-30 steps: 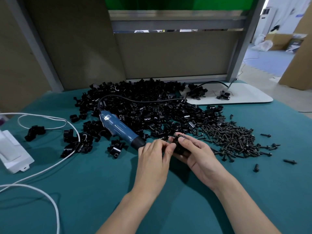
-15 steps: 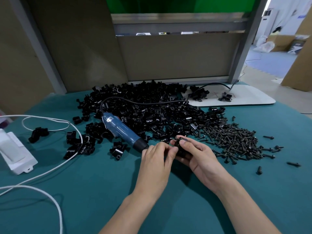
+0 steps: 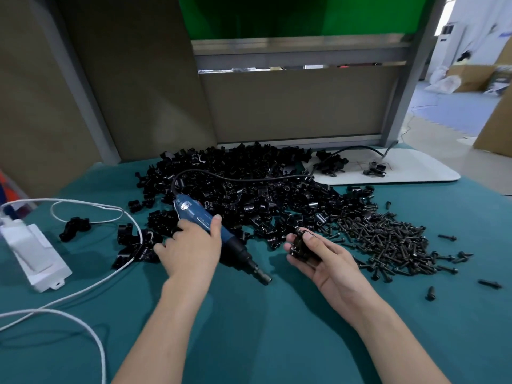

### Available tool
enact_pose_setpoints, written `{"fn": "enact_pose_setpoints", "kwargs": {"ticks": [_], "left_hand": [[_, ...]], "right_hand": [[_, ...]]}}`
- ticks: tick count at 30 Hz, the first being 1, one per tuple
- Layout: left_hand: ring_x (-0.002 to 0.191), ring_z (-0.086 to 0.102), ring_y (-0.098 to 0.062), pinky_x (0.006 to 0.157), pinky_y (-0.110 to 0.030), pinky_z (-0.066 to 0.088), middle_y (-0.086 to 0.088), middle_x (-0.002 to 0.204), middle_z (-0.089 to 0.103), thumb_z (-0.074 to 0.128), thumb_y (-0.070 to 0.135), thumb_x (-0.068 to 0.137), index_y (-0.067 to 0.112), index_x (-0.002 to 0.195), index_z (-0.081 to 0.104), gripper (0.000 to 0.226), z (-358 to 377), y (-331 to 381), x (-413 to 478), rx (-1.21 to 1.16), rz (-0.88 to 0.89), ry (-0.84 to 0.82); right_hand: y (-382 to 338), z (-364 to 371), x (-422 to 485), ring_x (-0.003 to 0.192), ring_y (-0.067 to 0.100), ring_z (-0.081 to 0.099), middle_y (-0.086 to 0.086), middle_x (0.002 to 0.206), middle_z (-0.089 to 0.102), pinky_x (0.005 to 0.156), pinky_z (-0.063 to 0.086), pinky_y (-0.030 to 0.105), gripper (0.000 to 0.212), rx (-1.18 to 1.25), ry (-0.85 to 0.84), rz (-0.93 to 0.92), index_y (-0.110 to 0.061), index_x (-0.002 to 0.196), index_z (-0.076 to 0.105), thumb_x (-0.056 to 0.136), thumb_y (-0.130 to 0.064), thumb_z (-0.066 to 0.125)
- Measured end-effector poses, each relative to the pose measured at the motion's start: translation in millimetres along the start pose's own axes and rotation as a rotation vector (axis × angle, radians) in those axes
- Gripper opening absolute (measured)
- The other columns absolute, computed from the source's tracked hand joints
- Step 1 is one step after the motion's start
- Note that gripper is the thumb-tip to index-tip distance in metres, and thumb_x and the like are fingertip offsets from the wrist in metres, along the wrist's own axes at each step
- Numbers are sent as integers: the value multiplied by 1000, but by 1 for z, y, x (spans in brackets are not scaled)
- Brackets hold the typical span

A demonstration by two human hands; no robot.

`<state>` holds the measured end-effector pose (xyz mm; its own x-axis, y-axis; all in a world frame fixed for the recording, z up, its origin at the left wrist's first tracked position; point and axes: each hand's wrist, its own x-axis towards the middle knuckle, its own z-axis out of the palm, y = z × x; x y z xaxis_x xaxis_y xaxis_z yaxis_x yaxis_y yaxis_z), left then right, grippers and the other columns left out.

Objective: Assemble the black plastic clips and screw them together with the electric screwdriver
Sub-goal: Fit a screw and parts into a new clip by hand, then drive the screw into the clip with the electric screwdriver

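Your left hand (image 3: pixel 191 246) has left the clip (image 3: pixel 303 246) and gone across to the driver (image 3: pixel 199 214). Half a second ago both hands met on that clip at the pile's near edge. Your right hand (image 3: pixel 324 259) has kept it.

The table (image 3: pixel 263 328) is covered in teal cloth. The pile (image 3: pixel 249 187) of black clips takes up its far middle, and a white board (image 3: pixel 410 167) carrying a few more clips lies at the far right. The screws (image 3: pixel 382 236) are heaped on the right, touching the pile's edge, with strays scattered beyond them. A white box (image 3: pixel 36 253) sits at the left with a white cable (image 3: pixel 83 286) looping past it.

The driver lies tilted at the pile's near-left edge. Its black nose points toward you and to the right, and its cord (image 3: pixel 235 177) runs back over the pile.

Your left hand lies palm-down over the driver's blue body. The thumb is on its far side and the fingers are spread on the other side, among loose clips. I cannot tell whether the grip has closed.

Your right hand is palm-up just right of the driver's nose, its fingers curled under the clip and the thumb pressing on top. The clip is held just above the cloth, near the screws.
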<state>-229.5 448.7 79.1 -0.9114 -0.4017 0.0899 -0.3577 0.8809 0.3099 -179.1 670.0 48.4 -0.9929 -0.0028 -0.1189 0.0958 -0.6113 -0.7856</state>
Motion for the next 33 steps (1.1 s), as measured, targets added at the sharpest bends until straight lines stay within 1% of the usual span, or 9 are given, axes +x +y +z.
{"fn": "enact_pose_setpoints", "kwargs": {"ticks": [3,7,9,12,15,19,22,27,33], "left_hand": [[99,60,-35,104,-50,32,-14,115,63,20,78,94,0,125,55,91,0,8,22,4,-47,-131],[88,56,-29,99,-47,45,-9,102,59,46,66,93,1,129,50,74,8,15,38,-227,-103,-177],[85,61,-28,84,-42,53,-8,96,62,59,50,92,6,115,57,50,9,15,40,-528,-96,-212],[72,61,-19,60,-31,49,-8,86,65,64,30,94,15,89,58,17,-4,20,40,-1035,-108,-238],[69,68,-18,64,-32,56,-6,73,72,63,27,94,14,101,59,16,-18,30,42,-1502,-172,-357],[55,60,-16,62,-33,58,-5,68,62,75,19,87,11,102,55,26,-26,51,35,-2061,-302,-639],[48,55,-10,52,-25,53,-1,59,58,75,10,86,11,98,52,26,-19,64,28,-2186,-364,-591],[44,58,-11,52,-24,53,1,53,59,71,6,88,8,82,52,20,-1,64,25,-2126,-386,-289],[46,59,-11,52,-24,52,2,55,61,70,9,87,9,81,53,18,10,64,21,-2126,-394,-220]], "right_hand": [[-1,0,2,109,34,73,23,119,73,85,63,38,45,51,24,6,4,123,65,84,-17,70],[-2,-3,5,111,35,72,24,121,72,84,63,37,45,109,36,10,4,124,65,86,-18,71],[-2,-5,6,111,35,72,24,122,72,83,63,36,43,132,42,14,4,124,66,88,-18,71],[-2,-5,8,112,35,72,24,123,71,83,62,35,41,145,50,28,4,122,67,89,-18,72],[-2,-6,7,113,35,71,24,124,71,85,62,35,41,147,51,26,5,124,66,90,-19,71],[-3,-2,5,113,34,71,22,124,71,84,62,35,42,114,57,37,3,125,65,90,-19,70],[-3,2,3,109,33,73,22,119,73,80,63,34,42,85,67,28,4,121,67,86,-18,72],[-2,4,3,108,31,73,22,119,73,81,63,36,40,30,47,12,3,118,68,83,-17,71],[0,3,3,110,30,73,22,118,73,83,63,36,35,-10,30,2,1,115,71,85,-17,72]]}}
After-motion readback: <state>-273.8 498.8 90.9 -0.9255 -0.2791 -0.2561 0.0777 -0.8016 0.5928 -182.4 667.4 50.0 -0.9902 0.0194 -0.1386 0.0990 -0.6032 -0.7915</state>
